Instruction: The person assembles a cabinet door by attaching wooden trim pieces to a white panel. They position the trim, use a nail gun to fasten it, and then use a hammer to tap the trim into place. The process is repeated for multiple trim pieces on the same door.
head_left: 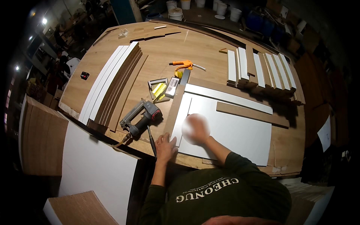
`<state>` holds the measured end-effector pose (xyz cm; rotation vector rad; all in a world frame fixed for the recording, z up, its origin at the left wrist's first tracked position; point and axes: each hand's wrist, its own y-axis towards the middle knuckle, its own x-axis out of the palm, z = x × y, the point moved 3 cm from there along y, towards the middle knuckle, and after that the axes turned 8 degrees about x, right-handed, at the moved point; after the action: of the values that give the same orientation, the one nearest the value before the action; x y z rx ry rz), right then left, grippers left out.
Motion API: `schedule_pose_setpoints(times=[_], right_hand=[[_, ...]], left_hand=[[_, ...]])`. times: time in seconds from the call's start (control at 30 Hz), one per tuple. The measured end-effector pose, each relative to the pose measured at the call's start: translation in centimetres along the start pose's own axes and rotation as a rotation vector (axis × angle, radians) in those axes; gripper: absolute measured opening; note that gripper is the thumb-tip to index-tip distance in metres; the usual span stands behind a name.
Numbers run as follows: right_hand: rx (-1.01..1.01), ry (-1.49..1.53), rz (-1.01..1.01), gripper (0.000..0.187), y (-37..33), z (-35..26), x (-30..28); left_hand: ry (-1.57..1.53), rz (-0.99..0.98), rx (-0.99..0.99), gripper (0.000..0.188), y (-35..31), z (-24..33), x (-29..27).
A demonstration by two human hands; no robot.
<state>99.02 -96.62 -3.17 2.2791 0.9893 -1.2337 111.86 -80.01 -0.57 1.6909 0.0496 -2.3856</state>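
Observation:
My left hand (pixel 165 148) lies at the near end of a narrow white strip (pixel 182 117), fingers apart, with fingertips touching the strip and the brown board edge beside it. The strip lies along the left side of a large white panel (pixel 240 138) on the workbench. My right hand (pixel 195 128) is over the panel, just right of the strip; a blur covers its fingers, so whether it holds anything is hidden. Another white strip (pixel 228 98) runs along the panel's far edge. A brown strip (pixel 251 114) lies loose across the panel's far right part.
Left of my hands lie a nail gun (pixel 141 117) with a hose, and a dark thin tool (pixel 151 140). Beyond are an orange air blow gun (pixel 187 65), a small box (pixel 172 87) and staple-like strips (pixel 159 90). White-faced boards are stacked left (pixel 112 80) and right (pixel 258 69).

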Motion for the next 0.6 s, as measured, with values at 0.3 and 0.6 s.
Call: schedule_pose_setpoints(times=[0.3, 0.6], right_hand=[[0.038, -0.002, 0.025, 0.088, 2.3, -0.3, -1.2], [0.085, 0.002, -0.055, 0.091, 2.5, -0.4, -1.7]], left_hand=[[-0.001, 0.103, 0.023, 0.045, 1.8, -1.0, 0.5], [0.002, 0.082, -0.012, 0.045, 2.4, -1.1, 0.3]])
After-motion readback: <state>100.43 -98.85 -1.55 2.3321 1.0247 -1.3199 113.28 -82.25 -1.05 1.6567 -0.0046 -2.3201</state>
